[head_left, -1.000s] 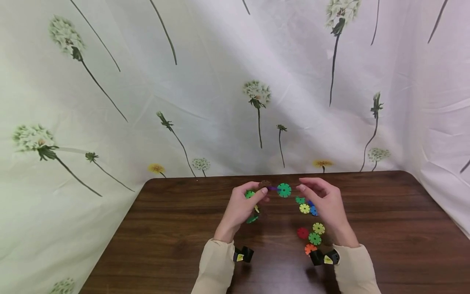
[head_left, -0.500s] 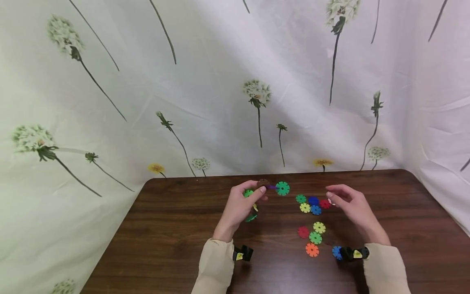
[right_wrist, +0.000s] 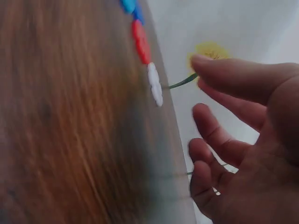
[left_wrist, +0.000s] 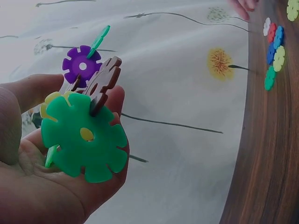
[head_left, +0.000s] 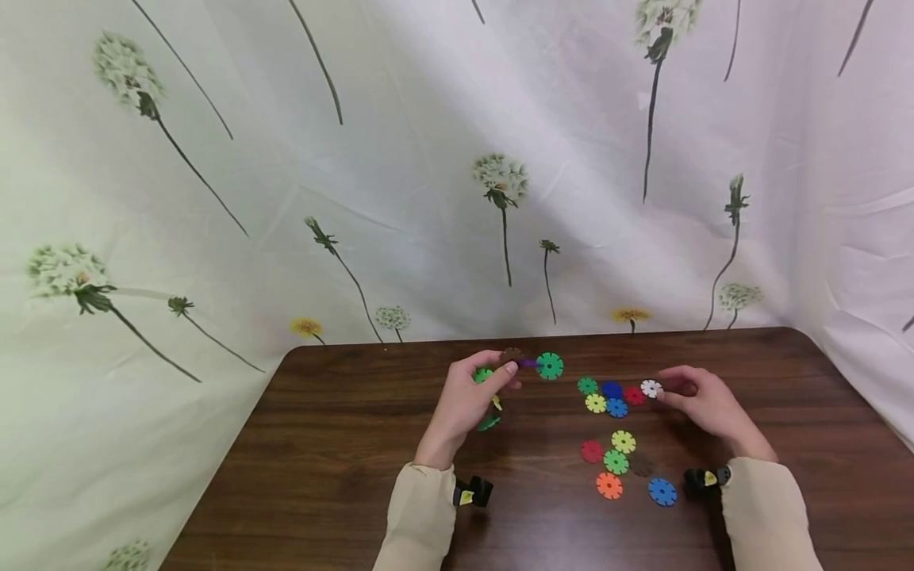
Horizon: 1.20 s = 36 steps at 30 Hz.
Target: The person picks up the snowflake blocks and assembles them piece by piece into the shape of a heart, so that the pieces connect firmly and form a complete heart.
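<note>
My left hand grips a joined chain of notched plastic snowflake discs above the table. In the left wrist view a large green disc faces the camera, with a brown disc and a purple disc slotted together beyond it. A yellow disc is partly hidden behind the green one. Another green disc sticks out at the chain's right end. My right hand holds nothing, its thumb and fingers parted right beside a white disc lying on the table.
Left of the white disc lie a red disc, two blue ones, a yellow disc and a green disc. Nearer are several more, including an orange disc and a blue disc. A flower-printed cloth hangs behind the table.
My right hand has moved away from the held chain, rightward to the white disc, uncovering the loose discs. My left hand still holds the chain in nearly the same place.
</note>
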Available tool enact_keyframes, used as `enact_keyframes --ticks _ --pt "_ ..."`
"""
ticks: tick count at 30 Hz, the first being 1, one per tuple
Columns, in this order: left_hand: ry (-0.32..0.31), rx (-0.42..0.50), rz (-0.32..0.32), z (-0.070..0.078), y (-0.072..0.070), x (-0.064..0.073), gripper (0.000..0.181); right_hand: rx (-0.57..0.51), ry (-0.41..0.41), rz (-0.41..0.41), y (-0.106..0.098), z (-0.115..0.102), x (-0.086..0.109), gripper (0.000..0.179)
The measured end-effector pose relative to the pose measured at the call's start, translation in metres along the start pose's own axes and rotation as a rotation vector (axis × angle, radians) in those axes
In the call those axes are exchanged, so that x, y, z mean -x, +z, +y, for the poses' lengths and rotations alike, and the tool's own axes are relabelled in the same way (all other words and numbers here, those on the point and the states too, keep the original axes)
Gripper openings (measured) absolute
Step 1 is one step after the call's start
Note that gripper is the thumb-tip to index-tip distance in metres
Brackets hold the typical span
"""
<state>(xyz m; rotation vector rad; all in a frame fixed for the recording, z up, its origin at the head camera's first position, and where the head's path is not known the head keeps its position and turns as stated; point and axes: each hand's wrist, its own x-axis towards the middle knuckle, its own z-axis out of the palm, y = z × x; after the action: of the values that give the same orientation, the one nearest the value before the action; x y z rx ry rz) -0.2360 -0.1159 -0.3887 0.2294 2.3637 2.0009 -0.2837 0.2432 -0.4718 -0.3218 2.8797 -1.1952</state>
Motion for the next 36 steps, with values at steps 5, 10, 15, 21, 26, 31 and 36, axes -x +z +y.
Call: enact_keyframes --ticks 5,10,15,21,26,31,36 --pt "0.005 0.001 -0.002 0.000 0.000 0.000 0.027 0.069 -0.058 -0.067 0.001 0.005 -0.008 0.042" --pt "0.015 0.008 -0.008 -0.001 0.000 -0.001 0.027 0.081 -0.041 -0.088 0.006 0.012 -0.014 0.045" --pt "0.015 0.008 -0.010 -0.002 0.000 -0.002 0.028 0.120 -0.016 -0.097 0.008 0.010 -0.015 0.044" --pt "0.014 0.008 -0.009 -0.002 -0.001 -0.001 0.029 0.141 0.012 -0.096 0.009 0.005 -0.017 0.034" --pt "0.020 0.010 -0.010 -0.003 -0.001 -0.001 0.029 0.136 0.041 -0.098 0.007 0.004 -0.018 0.033" --pt "0.022 0.014 -0.014 -0.003 -0.001 -0.001 0.030 0.121 0.059 -0.102 0.007 0.006 -0.018 0.033" --pt "0.022 0.018 -0.014 -0.003 -0.002 -0.001 0.026 0.096 0.066 -0.088 0.007 0.006 -0.016 0.033"
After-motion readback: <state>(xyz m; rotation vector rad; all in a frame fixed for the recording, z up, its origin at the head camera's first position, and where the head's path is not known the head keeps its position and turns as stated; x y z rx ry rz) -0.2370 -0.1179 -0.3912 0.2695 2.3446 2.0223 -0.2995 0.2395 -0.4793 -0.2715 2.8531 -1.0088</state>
